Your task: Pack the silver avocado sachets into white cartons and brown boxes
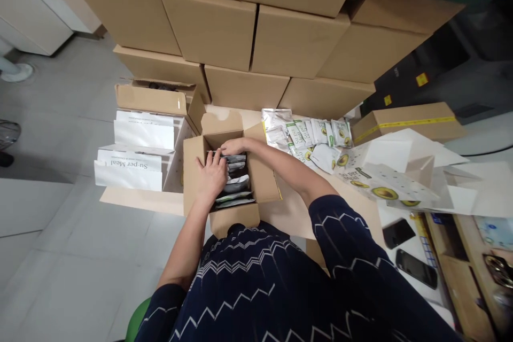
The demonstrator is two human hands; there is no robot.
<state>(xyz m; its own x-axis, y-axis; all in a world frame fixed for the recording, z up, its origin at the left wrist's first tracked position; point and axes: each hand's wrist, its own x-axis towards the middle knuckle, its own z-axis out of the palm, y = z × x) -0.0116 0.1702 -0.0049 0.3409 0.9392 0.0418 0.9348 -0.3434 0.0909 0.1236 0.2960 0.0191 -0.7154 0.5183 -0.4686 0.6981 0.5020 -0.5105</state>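
Observation:
An open cardboard box (230, 219) stands in front of me with its flaps folded out. A row of flat pouches (236, 186) stands on edge inside it. My left hand (213, 172) lies over the box's left side, fingers spread and their tips at the pouches near the far end. Reaching in from the right, my right hand (233, 146) is at the far end of the row beside the left fingertips. Its fingers point down and are partly hidden, so whether they grip a pouch does not show.
Stacked cardboard boxes (212, 26) form a wall behind the table (280, 216). White printed cartons (134, 165) stand at left. Loose avocado-print pouches (302, 133) lie right of the box, near an open white carton (388, 181). Two phones (417, 268) lie farther right.

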